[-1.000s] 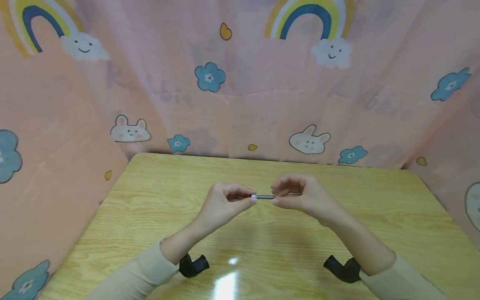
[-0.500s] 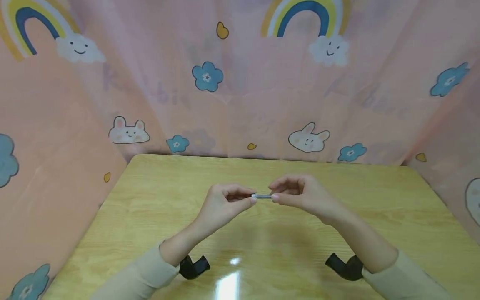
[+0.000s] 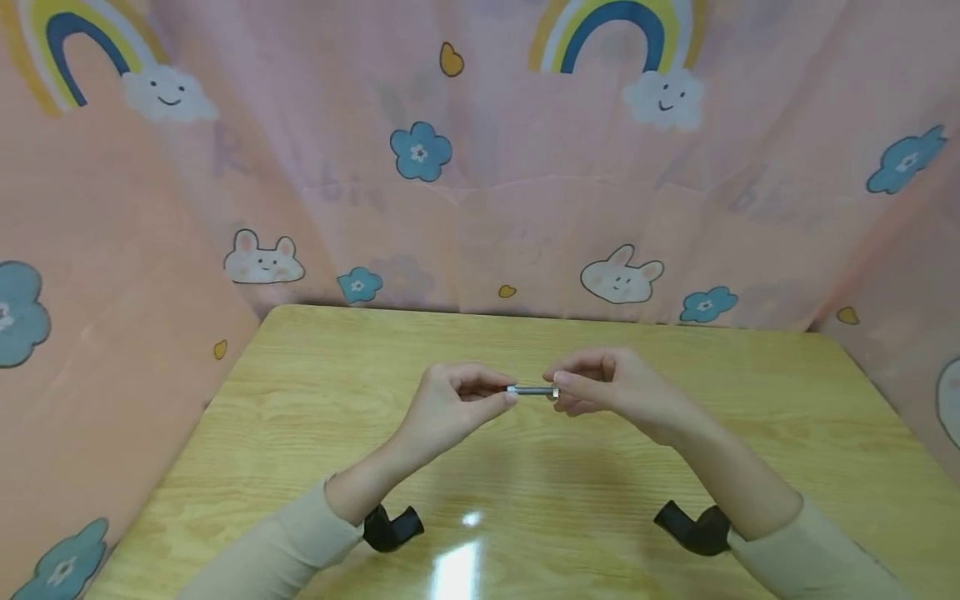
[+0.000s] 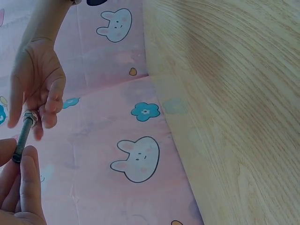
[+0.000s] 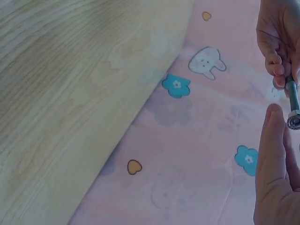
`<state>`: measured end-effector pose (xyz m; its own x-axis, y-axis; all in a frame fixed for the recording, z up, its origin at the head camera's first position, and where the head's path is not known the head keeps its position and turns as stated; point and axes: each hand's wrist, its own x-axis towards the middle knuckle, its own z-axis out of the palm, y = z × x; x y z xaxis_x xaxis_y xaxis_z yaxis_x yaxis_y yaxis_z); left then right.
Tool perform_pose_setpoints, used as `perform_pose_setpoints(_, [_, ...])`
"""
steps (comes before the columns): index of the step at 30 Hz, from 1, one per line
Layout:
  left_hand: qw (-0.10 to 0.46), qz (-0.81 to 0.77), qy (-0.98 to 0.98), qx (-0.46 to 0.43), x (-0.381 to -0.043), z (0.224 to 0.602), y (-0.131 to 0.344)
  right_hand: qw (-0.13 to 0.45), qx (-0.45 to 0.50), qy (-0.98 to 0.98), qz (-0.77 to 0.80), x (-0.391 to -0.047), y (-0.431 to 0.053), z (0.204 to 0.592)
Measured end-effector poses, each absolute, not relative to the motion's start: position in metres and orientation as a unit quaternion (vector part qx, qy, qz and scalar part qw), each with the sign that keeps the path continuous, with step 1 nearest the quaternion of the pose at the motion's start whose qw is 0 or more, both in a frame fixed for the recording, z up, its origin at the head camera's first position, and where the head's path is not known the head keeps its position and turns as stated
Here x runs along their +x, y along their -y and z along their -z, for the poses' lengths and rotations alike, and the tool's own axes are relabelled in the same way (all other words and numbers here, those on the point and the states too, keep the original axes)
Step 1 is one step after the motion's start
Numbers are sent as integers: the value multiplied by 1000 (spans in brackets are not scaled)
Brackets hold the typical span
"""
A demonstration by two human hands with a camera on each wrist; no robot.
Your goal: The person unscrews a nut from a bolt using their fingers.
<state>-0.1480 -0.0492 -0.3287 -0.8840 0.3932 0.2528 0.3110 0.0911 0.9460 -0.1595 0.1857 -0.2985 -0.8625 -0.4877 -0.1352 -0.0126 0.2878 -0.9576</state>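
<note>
A grey metal bolt point(image 3: 534, 390) lies level in the air above the table, with a nut point(image 3: 556, 392) at its right end. My left hand point(image 3: 459, 400) pinches the bolt's other end between thumb and fingers. At the nut is my right hand point(image 3: 621, 390), thumb extended and fingers loosely bent about it. In the left wrist view the nut point(image 4: 30, 116) sits between the right thumb and fingers, which stand apart. The right wrist view shows a gap between the right thumb point(image 5: 274, 136) and the nut point(image 5: 294, 119); whether another finger touches it is hard to tell.
Below the hands spreads a light wood-grain table point(image 3: 360, 350). Pink cloth point(image 3: 510, 200) printed with rainbows, rabbits and flowers hangs behind it and at both sides. Black curved pieces point(image 3: 393, 529) show at both wrists.
The right thumb has moved up and off the front of the nut, leaving the nut in plain sight. My left hand keeps its pinch on the bolt, nearly still.
</note>
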Motion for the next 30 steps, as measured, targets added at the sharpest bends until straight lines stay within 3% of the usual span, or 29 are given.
perform_pose_setpoints(4, [34,-631,-736,241,-149,330,49,224,-165,-765,581,-160,-185,299])
perform_pose_setpoints(24, [28,-635,-731,247,-148,331,49,176,-163,-779,580,-156,-183,302])
perform_pose_setpoints(30, [25,-632,-734,247,-149,331,49,194,-160,-781,571,-157,-183,301])
